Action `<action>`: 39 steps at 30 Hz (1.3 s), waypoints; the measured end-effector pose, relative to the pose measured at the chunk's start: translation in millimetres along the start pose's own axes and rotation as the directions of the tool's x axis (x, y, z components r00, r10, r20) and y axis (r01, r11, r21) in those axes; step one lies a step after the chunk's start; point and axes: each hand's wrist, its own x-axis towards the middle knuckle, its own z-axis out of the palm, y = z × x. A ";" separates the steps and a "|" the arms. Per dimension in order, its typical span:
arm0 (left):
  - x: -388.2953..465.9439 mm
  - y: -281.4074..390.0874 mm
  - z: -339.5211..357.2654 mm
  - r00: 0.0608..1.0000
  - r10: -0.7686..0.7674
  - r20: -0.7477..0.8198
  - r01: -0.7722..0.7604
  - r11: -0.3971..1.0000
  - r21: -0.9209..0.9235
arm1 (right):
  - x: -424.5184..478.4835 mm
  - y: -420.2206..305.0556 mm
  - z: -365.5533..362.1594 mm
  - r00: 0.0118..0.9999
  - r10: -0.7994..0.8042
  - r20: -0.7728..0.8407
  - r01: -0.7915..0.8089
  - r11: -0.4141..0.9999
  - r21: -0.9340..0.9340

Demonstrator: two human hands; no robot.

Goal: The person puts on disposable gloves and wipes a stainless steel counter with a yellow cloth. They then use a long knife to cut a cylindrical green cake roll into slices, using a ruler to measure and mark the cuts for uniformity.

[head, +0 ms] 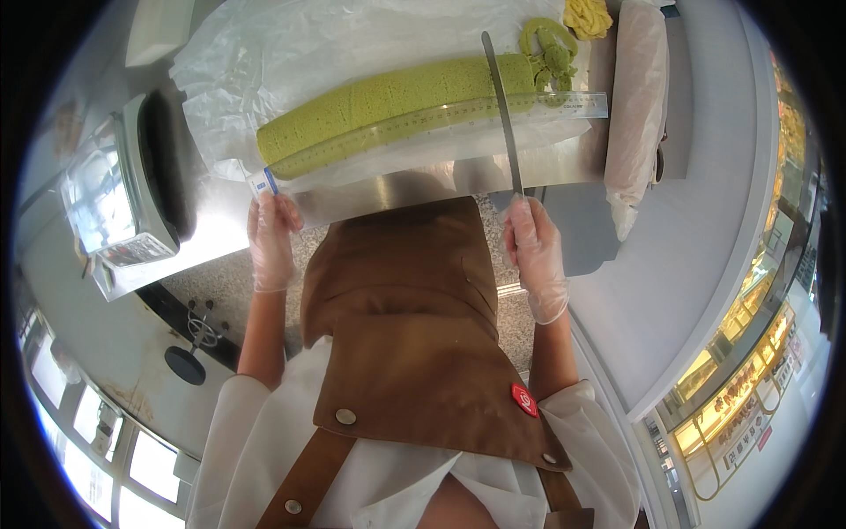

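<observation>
A long green sponge cake roll lies on crumpled white paper across the steel worktop. My left hand, in a clear plastic glove, pinches the near left end of a transparent ruler, which runs along the front side of the roll. My right hand, gloved too, grips the handle end of a long narrow knife. Its blade points away from me and passes over the ruler and the right part of the roll. Green cake trimmings are at the roll's right end.
A paper-wrapped roll stretches along the right side of the worktop. Yellow crumpled stuff sits at the top right. To the left are a glossy machine with a dark side and a white block. A lit display case stands far right.
</observation>
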 end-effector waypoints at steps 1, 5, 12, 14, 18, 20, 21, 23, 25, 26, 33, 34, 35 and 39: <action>-0.2 0.4 0.2 1.000 0.000 0.001 0.000 1.000 0.000 | 0.2 0.4 -0.4 1.000 -0.002 0.001 0.002 1.000 0.001; -0.3 1.4 0.3 1.000 -0.002 0.009 0.002 1.000 -0.002 | -0.4 -1.2 -0.9 1.000 0.003 0.004 -0.003 1.000 0.000; -0.5 1.3 0.4 1.000 0.004 0.018 -0.004 1.000 -0.001 | 0.1 -3.1 -0.6 1.000 0.002 0.009 -0.002 1.000 0.011; -0.1 1.1 0.1 1.000 0.003 0.019 -0.003 1.000 -0.005 | -0.2 -4.7 0.9 1.000 -0.002 0.001 0.002 1.000 0.014; -0.7 2.3 0.8 1.000 -0.006 0.015 0.006 1.000 0.000 | 0.1 -3.3 -1.1 1.000 0.005 0.000 -0.005 1.000 -0.013; -1.1 3.1 2.2 1.000 -0.004 0.014 0.004 1.000 0.004 | 0.4 -3.6 -1.2 1.000 0.007 -0.001 -0.007 1.000 -0.020; -1.3 3.2 2.9 1.000 -0.001 0.013 0.001 1.000 0.003 | 0.7 -3.7 -1.3 1.000 0.007 -0.001 -0.007 1.000 -0.023; -1.4 3.7 3.4 1.000 0.000 0.016 0.000 1.000 0.009 | 1.8 -6.1 1.6 1.000 -0.003 -0.015 0.003 1.000 -0.019; -2.0 5.1 3.0 1.000 -0.006 0.021 0.006 1.000 0.020 | 1.8 -7.0 0.1 1.000 0.008 0.001 -0.008 0.999 -0.032; -2.4 5.7 3.0 1.000 -0.009 0.018 0.008 1.000 0.026 | 1.6 -5.8 -4.7 0.999 0.024 0.023 -0.022 0.999 -0.047; -1.6 4.4 2.5 1.000 -0.009 0.012 0.009 0.999 0.033 | 2.6 -10.1 -2.7 0.999 0.030 0.015 -0.029 0.998 -0.046; -1.3 4.3 2.2 1.000 -0.008 0.013 0.008 0.999 0.032 | 2.2 -10.1 -3.7 1.000 0.021 0.011 -0.021 0.999 -0.045; -1.1 4.1 2.1 1.000 -0.009 0.013 0.008 0.999 0.034 | 1.5 -9.9 -5.8 1.000 0.013 0.006 -0.012 0.999 -0.044; -1.5 3.5 0.6 1.000 -0.004 0.008 0.003 0.999 0.043 | 9.0 0.6 -15.6 0.994 -0.103 -0.021 0.103 0.994 -0.021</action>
